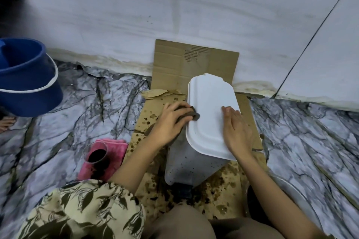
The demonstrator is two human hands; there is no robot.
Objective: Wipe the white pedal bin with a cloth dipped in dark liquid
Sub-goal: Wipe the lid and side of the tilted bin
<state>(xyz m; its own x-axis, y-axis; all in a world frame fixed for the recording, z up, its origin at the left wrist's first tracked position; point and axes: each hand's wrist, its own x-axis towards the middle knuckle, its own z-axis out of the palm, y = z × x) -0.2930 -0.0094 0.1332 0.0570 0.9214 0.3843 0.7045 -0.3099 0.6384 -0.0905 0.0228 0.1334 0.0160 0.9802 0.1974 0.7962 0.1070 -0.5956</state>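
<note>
On the floor: marble-patterned floor (303, 141) by a pale wall, with a sheet of stained cardboard (223, 190) spread over it.
Bin: the white pedal bin (194, 163) stands upright on the cardboard, lid (210, 114) closed; the lid's long axis runs away from the person toward the wall.
Left hand: left hand (169, 122) curled closed around a dark cloth (191, 113), pressing it against the lid's left edge, about midway along.
Right hand: right hand (236, 131) flat and open, holding nothing, palm down on the lid's right side, apparently steadying it.
Key relation: the unwiped lid lies to the right of the cloth hand and extends both nearer and farther along its length; the left hand is the one placed to sweep.
Liquid: cup of dark liquid (97, 154) sits on a pink towel (114, 153), left of the bin, near the left arm.
</note>
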